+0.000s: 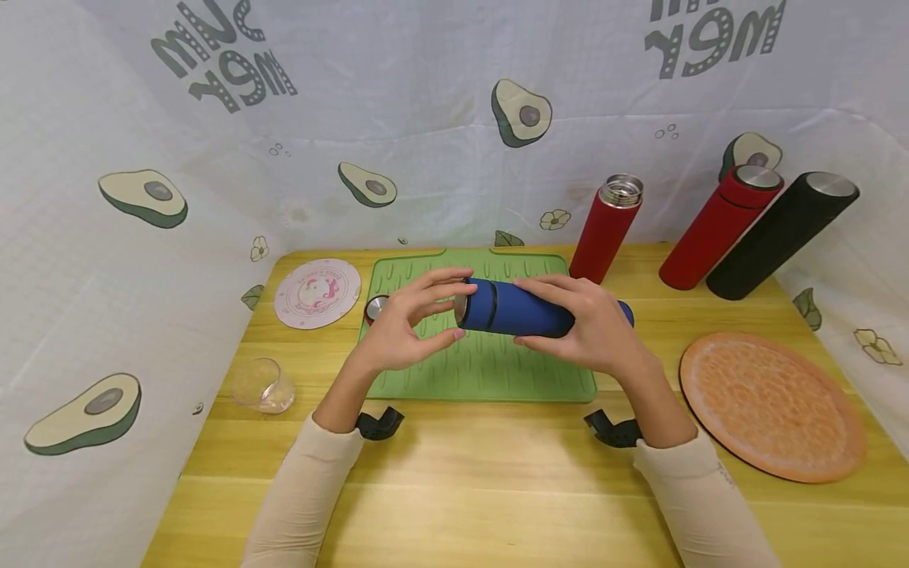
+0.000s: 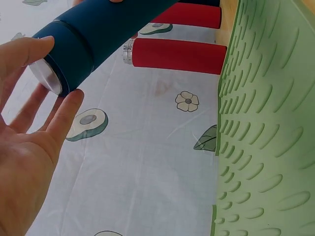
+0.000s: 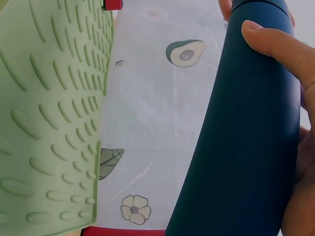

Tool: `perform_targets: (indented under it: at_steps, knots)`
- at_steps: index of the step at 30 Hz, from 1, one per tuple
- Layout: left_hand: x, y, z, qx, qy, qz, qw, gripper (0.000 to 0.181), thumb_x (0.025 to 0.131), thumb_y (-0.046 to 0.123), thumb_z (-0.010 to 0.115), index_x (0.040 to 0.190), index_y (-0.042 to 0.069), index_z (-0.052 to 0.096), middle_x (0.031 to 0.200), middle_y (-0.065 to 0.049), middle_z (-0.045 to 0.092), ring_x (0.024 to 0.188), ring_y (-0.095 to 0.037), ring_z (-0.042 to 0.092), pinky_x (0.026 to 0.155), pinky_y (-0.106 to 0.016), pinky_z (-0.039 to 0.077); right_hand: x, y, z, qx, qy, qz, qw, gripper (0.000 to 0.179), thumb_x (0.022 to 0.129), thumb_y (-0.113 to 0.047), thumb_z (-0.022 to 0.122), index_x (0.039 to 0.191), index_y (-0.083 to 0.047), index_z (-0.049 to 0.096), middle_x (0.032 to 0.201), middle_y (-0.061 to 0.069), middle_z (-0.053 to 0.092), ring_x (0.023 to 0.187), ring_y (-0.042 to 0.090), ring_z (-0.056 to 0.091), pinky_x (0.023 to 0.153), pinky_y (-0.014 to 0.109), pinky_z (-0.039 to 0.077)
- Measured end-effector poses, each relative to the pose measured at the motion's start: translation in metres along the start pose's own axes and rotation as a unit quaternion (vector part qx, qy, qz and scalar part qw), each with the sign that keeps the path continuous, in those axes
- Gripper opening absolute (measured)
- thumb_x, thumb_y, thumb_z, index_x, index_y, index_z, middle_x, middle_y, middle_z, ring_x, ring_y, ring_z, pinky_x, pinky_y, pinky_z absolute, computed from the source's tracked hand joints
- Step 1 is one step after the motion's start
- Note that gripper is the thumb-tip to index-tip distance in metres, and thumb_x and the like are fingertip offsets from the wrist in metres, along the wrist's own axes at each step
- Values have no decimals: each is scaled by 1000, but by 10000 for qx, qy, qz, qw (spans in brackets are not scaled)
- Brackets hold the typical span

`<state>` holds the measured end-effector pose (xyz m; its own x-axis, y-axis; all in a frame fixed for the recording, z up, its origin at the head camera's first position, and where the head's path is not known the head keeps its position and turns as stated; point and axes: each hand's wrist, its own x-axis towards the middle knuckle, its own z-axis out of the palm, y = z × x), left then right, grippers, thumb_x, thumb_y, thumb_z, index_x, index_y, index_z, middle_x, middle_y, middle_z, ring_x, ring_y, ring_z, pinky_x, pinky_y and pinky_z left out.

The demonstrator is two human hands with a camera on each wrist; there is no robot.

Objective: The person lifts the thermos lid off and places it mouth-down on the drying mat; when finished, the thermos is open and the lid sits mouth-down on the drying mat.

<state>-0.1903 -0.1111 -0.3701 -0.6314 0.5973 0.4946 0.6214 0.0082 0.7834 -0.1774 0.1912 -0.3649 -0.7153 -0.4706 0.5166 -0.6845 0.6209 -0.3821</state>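
Household-style corner, exact room unclear: wooden bench below hands, avocado-print cloth beyond them, ribbed green mat beneath, drinking glass to their left.

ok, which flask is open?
The red flask standing nearest the green mat: its bare steel mouth shows. The other red flask, the black flask and the held blue flask are all capped.

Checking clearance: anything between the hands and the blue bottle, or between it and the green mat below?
Nothing visible. The left hand and right hand both hold the blue bottle, above the green mat. The silver-topped cap sits at the mat's left edge, off to one side.
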Motion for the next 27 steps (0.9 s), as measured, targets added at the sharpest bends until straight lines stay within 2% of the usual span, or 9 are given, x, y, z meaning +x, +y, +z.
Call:
perform_targets:
  at_steps: [6,12,16,19,21,24,27]
  knots:
    - [0,-1,1,-194,248,-347,9989,58,90,-1,76,145,8,59,152,-11,50,137,-25,53,104,-39,57,2,0,1,-100,33,-90,9999,77,69,-36,96,138,-21,68,126,13,71,101,33,68,75,47,59]
    - [1,0,3,-58,562,-1001,9934,58,93,13,78,146,22,59,141,-1,58,118,-21,64,96,-35,61,4,1,1,-226,84,-151,9996,77,68,-38,96,138,-22,68,126,12,71,98,33,67,74,46,58]
    - [2,0,3,50,686,-1415,9876,55,95,25,77,146,28,58,135,-2,62,110,-18,69,94,-33,62,5,1,1,-387,72,-189,9990,78,68,-39,96,138,-22,68,124,12,71,96,33,67,75,47,58]
    - [3,0,3,162,744,-1573,9846,54,95,31,77,145,35,57,133,-2,63,108,-17,70,93,-32,62,5,1,1,-458,75,-212,9987,80,67,-39,97,139,-23,67,124,12,71,96,33,67,75,47,58]
    - [4,-1,3,155,731,-1536,9853,62,94,29,77,150,39,51,139,0,59,113,-17,68,95,-33,61,5,2,1,-449,98,-213,9987,80,66,-38,98,139,-23,67,124,12,71,97,33,67,76,48,58]
    - [5,-1,3,62,626,-1228,9904,78,91,18,80,156,39,42,152,4,49,128,-17,61,102,-37,58,6,2,0,-394,132,-175,9990,80,66,-38,98,138,-23,68,123,12,72,98,34,68,76,48,59]
    - [6,-1,4,64,400,-732,9965,86,87,8,83,159,29,41,161,5,39,143,-19,48,111,-40,51,5,3,-2,-284,116,-91,9995,78,67,-37,97,138,-22,68,124,12,71,99,34,68,76,49,59]
